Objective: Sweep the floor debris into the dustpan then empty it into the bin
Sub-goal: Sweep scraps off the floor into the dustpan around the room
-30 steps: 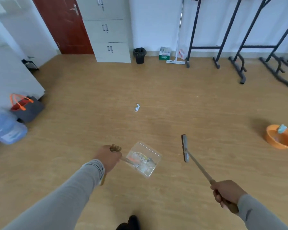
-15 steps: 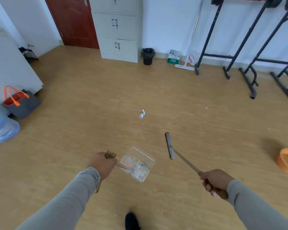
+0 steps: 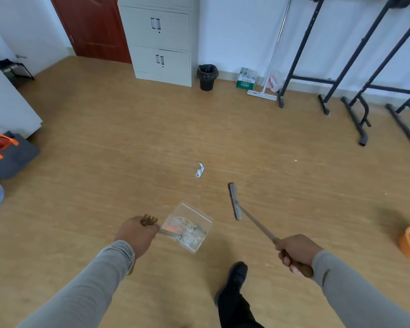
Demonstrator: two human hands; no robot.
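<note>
1. Since a second ago, I have stepped forward; the bin [image 3: 207,76] and paper scrap [image 3: 200,169] are nearer.
2. My left hand [image 3: 137,235] grips the dustpan [image 3: 189,227] handle; my right hand [image 3: 295,253] grips the broom [image 3: 234,201] handle.
3. I think the dustpan is light, stiff plastic; its handle is the best hold.
4. The scrap looks very light and easy to push.
5. The debris inside the dustpan is hard to identify.
</note>
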